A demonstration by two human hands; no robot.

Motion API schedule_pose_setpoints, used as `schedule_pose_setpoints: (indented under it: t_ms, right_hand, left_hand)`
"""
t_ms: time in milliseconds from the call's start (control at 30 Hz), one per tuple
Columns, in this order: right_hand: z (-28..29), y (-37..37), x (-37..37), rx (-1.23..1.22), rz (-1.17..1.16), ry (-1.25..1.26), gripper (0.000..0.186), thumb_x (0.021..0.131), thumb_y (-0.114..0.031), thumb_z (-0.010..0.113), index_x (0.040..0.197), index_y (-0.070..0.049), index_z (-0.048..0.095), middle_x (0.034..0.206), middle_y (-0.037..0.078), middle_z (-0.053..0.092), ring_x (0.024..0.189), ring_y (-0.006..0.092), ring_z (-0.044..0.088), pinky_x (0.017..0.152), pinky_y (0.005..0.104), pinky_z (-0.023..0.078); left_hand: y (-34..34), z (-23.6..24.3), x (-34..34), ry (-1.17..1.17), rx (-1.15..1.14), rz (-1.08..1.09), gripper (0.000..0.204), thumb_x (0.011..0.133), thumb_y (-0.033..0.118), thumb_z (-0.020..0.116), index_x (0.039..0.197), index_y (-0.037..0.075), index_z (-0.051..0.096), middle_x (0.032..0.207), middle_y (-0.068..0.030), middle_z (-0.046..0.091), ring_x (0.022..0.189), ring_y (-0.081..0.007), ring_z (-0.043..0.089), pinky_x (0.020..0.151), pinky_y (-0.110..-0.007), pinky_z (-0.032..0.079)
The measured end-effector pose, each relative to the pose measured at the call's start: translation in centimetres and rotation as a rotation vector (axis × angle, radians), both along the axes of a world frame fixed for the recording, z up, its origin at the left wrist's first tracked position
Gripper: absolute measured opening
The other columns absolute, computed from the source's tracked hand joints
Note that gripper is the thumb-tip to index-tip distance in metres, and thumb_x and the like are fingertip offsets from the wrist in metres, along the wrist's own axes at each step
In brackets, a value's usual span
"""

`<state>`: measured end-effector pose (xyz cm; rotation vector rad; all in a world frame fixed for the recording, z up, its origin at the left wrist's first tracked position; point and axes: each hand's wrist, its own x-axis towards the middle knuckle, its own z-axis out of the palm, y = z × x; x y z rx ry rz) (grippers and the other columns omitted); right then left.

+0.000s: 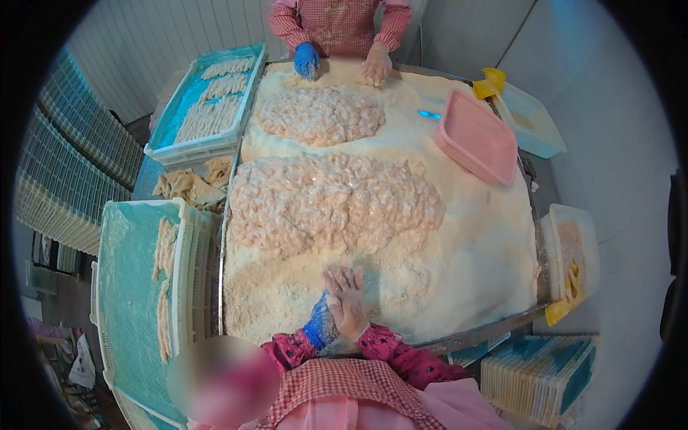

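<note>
**My left hand (320,324) overlaps my right hand (349,309) above the pale powder (466,279)**

On my left, the table's metal rim (223,287) runs alongside a lined tray (129,287). Ahead, the near mound of wet, pale pink pieces (330,204) begins just beyond my fingertips. To my right, a smooth stretch of powder gives wide room up to the far side's rim.

My left hand, in a blue glove, is partly covered, so I cannot tell how its fingers stand. My right hand, in a clear glove, has its fingers extended and touches the left; I see nothing gripped in it.

Far left stand stacked crates (57,186). Coated strips (165,251) lie along the lined tray's right side; beyond are crumpled cloths (190,188) and a second tray (190,152) with rows of strips. Across the table, behind a smaller mound (319,115), a co-worker's two gloved hands (306,61) rest at the powder. A pink basket (491,166) sits to the right. Beyond the right rim are a white tub (586,247) and, lower, upright trays (537,376).
</note>
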<state>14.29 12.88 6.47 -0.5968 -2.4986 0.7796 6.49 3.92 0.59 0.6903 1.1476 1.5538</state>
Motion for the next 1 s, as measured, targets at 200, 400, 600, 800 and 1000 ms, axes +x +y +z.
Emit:
schedule_pose_setpoints:
  t_ms: [200,400,600,800,1000]
  right_hand:
    - [1.4,-1.1,-2.8,-0.299,0.394,0.349,0.063,0.091,-0.039,0.042,0.138,-0.001,0.025,0.142,0.021,0.026,0.134,0.0334,0.021,0.108,0.0415,0.017]
    - [1.3,14.4,-7.9,0.269,-0.185,0.066,0.033,0.073,-0.012,0.060,0.106,-0.007,0.052,0.093,0.015,0.057,0.087,0.0341,0.054,0.074,0.0443,0.044]
    - [1.0,19.1,-8.8,0.409,0.064,-0.157,0.018,0.073,-0.008,0.055,0.090,-0.005,0.059,0.089,0.015,0.058,0.084,0.0344,0.054,0.074,0.0435,0.044]
    - [3.2,17.1,-9.6,0.156,-0.008,-0.125,0.026,0.064,0.000,0.062,0.090,-0.002,0.054,0.084,0.015,0.056,0.084,0.0331,0.054,0.072,0.0399,0.044]
    - [2.4,18.2,-10.1,0.263,0.069,-0.076,0.022,0.066,0.003,0.058,0.086,-0.002,0.051,0.080,0.013,0.054,0.077,0.0288,0.055,0.067,0.0369,0.044]
  left_hand:
    - [3.4,-0.3,1.2,-0.722,0.699,0.412,0.054,0.091,0.033,0.046,0.135,0.005,0.030,0.130,-0.0120,0.036,0.112,-0.0205,0.037,0.094,-0.030,0.029]
    - [-1.3,4.5,-4.0,-0.697,-0.080,0.394,0.046,0.094,0.041,0.041,0.130,0.014,0.039,0.106,-0.0080,0.055,0.080,-0.0155,0.053,0.072,-0.029,0.045]
    - [-5.4,13.9,-13.3,-0.613,0.294,0.738,0.046,0.090,0.038,0.048,0.124,0.009,0.042,0.102,-0.0045,0.051,0.086,-0.0148,0.050,0.075,-0.029,0.043]
    - [-23.7,15.5,-23.1,0.451,-0.257,1.315,0.054,0.093,0.049,0.037,0.128,0.008,0.037,0.112,-0.0103,0.055,0.087,-0.0165,0.054,0.069,-0.031,0.047]
    - [-30.0,9.6,-23.9,0.396,-0.643,0.748,0.065,0.092,0.054,0.030,0.139,0.009,0.029,0.127,-0.0131,0.048,0.118,-0.0233,0.043,0.100,-0.039,0.030]
